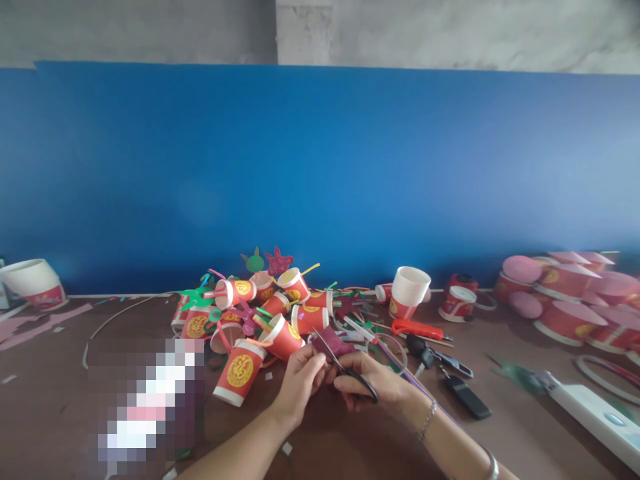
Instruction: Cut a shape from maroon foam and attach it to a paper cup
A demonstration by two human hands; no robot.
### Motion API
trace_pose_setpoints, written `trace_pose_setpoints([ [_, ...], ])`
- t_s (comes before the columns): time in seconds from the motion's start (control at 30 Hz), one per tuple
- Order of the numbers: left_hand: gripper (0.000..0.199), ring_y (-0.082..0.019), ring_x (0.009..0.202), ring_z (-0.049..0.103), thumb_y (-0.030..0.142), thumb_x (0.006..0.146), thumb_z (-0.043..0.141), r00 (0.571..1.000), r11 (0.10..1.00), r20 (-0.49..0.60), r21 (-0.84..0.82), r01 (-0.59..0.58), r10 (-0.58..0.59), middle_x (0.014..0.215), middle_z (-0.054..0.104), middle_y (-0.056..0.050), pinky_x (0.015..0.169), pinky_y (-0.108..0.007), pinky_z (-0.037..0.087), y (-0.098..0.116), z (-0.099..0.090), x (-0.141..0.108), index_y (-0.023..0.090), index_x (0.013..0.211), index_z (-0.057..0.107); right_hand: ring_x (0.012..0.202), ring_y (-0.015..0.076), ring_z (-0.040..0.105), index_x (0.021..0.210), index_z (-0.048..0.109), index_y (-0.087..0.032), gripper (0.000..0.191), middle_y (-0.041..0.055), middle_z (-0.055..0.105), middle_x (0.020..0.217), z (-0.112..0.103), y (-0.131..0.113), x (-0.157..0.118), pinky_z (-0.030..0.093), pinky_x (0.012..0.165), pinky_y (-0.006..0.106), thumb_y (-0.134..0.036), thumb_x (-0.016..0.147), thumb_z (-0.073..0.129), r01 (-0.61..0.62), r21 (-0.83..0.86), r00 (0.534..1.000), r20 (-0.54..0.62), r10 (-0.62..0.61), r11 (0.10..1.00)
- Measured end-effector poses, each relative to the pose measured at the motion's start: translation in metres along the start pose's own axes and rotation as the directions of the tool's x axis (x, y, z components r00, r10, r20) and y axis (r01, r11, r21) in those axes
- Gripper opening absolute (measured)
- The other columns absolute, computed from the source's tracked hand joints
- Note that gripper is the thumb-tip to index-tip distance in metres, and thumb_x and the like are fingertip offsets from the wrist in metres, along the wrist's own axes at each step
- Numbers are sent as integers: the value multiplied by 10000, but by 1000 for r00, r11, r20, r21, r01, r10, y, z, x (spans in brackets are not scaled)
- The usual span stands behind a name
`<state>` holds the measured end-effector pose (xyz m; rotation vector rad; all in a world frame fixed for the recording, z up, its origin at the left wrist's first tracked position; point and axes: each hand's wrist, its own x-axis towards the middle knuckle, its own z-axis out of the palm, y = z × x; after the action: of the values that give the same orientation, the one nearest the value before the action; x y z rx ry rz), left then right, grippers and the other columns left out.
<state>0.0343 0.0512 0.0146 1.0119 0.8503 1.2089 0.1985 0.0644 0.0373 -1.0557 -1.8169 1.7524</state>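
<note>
Across the lower frame, a brown table (360, 447) is littered with scraps, and it's backed by a wide blue panel (320, 167). Above that, a rough gray wall (150, 30) is seen, broken by a pale pillar (305, 33) at top center. And at lower center, black-handled scissors (342, 368) are gripped by the fingers of the right hand (373, 377)! The left hand's (305, 373) fingers are bunched by the blades; what is pinched there cannot be told. Red cups (240, 370) are heaped just left of center, while pink-topped cups (570, 323) are crowded at the right edge.
</note>
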Motion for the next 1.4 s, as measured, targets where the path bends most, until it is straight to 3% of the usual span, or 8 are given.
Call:
trace_pose_setpoints([
  [0.47, 352, -45, 409, 234, 426, 720, 618, 1000, 999, 11, -44, 3, -2, 427, 316, 100, 435, -199, 156, 0, 1, 0, 184, 591, 398, 429, 74, 496, 869, 627, -111, 398, -14, 571, 526, -1, 7, 3, 330, 396, 154, -492, 755, 635, 51, -9, 999, 11, -51, 999],
  [0.77, 364, -44, 399, 239, 439, 697, 641, 1000, 998, -9, -57, 10, -10, 417, 326, 97, 420, -192, 163, 2, 2, -1, 183, 580, 411, 383, 51, 407, 794, 629, -113, 409, -36, 524, 475, 2, 9, 5, 284, 378, 156, -518, 737, 646, 91, 24, 996, -21, -91, 996],
  [1.07, 377, -47, 463, 398, 475, 587, 726, 959, 982, -247, -162, 102, -140, 552, 527, 52, 469, -167, 323, -5, 2, 0, 161, 668, 533, 392, 50, 405, 790, 637, -107, 403, -40, 504, 472, 1, 12, 5, 287, 383, 156, -506, 738, 656, 112, 24, 993, -24, -112, 993],
  [1.4, 380, -57, 459, 406, 477, 577, 725, 962, 988, -238, -116, 106, -131, 520, 491, 70, 452, -165, 303, 0, 4, -2, 174, 642, 506, 375, 52, 400, 761, 632, -108, 390, -42, 496, 450, -1, 9, 2, 286, 378, 167, -497, 738, 659, 108, 30, 994, -3, -108, 994],
])
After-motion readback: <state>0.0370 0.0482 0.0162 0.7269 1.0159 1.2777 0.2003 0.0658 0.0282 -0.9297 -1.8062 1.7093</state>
